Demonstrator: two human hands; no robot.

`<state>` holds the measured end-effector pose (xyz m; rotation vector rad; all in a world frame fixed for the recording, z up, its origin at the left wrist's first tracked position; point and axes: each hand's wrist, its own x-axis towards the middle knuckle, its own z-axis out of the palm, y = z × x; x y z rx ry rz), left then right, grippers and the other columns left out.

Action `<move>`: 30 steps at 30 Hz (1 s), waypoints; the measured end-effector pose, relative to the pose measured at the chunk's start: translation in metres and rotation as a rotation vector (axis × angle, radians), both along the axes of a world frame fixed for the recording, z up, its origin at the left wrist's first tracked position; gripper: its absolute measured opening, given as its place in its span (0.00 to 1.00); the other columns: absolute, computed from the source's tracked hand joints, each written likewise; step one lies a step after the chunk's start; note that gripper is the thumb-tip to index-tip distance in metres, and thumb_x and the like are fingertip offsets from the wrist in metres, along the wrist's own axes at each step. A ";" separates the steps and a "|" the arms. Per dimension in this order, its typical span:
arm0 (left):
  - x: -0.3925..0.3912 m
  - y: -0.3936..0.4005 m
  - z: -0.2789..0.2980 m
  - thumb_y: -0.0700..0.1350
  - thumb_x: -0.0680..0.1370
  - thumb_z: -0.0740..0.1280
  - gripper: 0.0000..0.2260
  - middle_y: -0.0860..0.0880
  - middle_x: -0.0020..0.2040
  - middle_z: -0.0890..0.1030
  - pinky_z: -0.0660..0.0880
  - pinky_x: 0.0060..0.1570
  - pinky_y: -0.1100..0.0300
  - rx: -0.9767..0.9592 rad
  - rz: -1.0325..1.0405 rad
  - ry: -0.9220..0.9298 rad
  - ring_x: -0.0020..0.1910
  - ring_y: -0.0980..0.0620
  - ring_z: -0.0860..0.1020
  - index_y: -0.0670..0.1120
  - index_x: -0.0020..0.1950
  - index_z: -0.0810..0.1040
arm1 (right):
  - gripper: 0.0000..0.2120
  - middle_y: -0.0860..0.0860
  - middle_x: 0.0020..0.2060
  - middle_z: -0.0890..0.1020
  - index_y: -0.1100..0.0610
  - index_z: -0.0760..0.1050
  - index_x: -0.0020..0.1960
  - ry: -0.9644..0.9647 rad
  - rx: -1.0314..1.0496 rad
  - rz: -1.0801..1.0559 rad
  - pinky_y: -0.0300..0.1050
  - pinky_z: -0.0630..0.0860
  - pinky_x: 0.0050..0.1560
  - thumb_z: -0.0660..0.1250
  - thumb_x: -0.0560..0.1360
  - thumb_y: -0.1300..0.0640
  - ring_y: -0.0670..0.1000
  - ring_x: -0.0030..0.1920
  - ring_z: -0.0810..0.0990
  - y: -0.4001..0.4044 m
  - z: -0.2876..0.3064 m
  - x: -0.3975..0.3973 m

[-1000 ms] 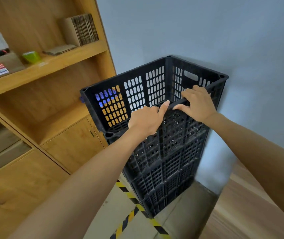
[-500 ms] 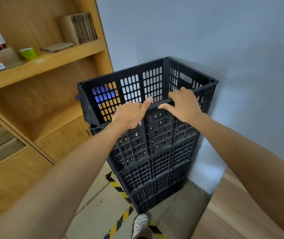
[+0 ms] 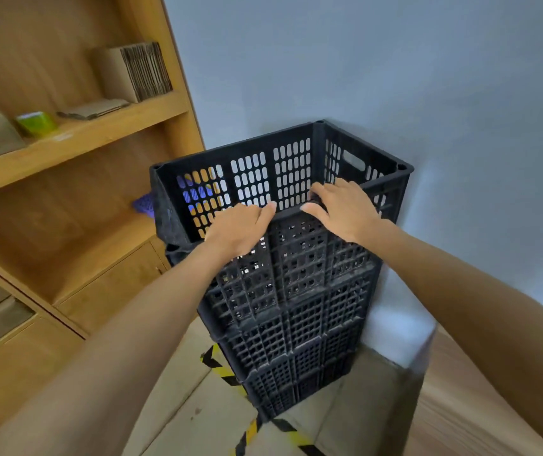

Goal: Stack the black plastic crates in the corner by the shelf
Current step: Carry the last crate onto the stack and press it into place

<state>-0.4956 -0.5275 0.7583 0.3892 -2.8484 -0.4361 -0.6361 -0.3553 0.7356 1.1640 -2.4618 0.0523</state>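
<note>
Black plastic crates make up a tall stack [image 3: 296, 317] standing on the floor in the corner, the grey wall [image 3: 395, 77] behind it and the wooden shelf [image 3: 76, 139] just beside it on the left. The top crate [image 3: 263, 179] sits on the stack, but its left end seems to overhang the crate below (I cannot tell whether it is fully seated). That is the main risk, in my judgement: a tower this high with a skewed top layer could rock, and a hard shove on the near rim might tip the top crate toward the wall or slide the whole column off line. Fingers could also get nipped if the crate drops into its seat while they lie over the rim.

Both hands rest on that near rim. The left hand [image 3: 240, 228] lies with its fingers curled loosely over the edge; the right hand [image 3: 346, 209] has its fingers close together and bent down over the rim, thumb pointing left.

Compared with 0.5 s ago, the stack looks a little farther off and more upright in view, and the shoe seen then at the bottom edge is gone; the hands keep the same places on the rim.
</note>
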 end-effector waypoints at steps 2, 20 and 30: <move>0.003 0.000 0.001 0.50 0.83 0.48 0.22 0.47 0.27 0.67 0.73 0.38 0.52 0.036 -0.018 -0.003 0.27 0.48 0.66 0.45 0.31 0.62 | 0.41 0.54 0.52 0.83 0.54 0.68 0.66 -0.019 0.010 -0.031 0.52 0.72 0.53 0.32 0.73 0.31 0.57 0.54 0.78 0.000 0.000 0.007; 0.022 -0.029 -0.006 0.40 0.82 0.53 0.18 0.47 0.29 0.65 0.76 0.41 0.46 -0.127 -0.528 -0.013 0.33 0.45 0.66 0.47 0.31 0.59 | 0.35 0.54 0.46 0.80 0.55 0.72 0.55 0.014 -0.047 -0.374 0.53 0.70 0.51 0.36 0.76 0.33 0.56 0.49 0.75 0.015 -0.009 0.100; 0.026 -0.115 -0.009 0.46 0.84 0.50 0.19 0.44 0.28 0.68 0.71 0.35 0.48 -0.250 -0.623 0.017 0.27 0.49 0.63 0.44 0.33 0.63 | 0.35 0.51 0.42 0.83 0.54 0.78 0.51 0.076 -0.036 -0.479 0.51 0.73 0.47 0.40 0.76 0.31 0.54 0.46 0.79 -0.054 -0.012 0.137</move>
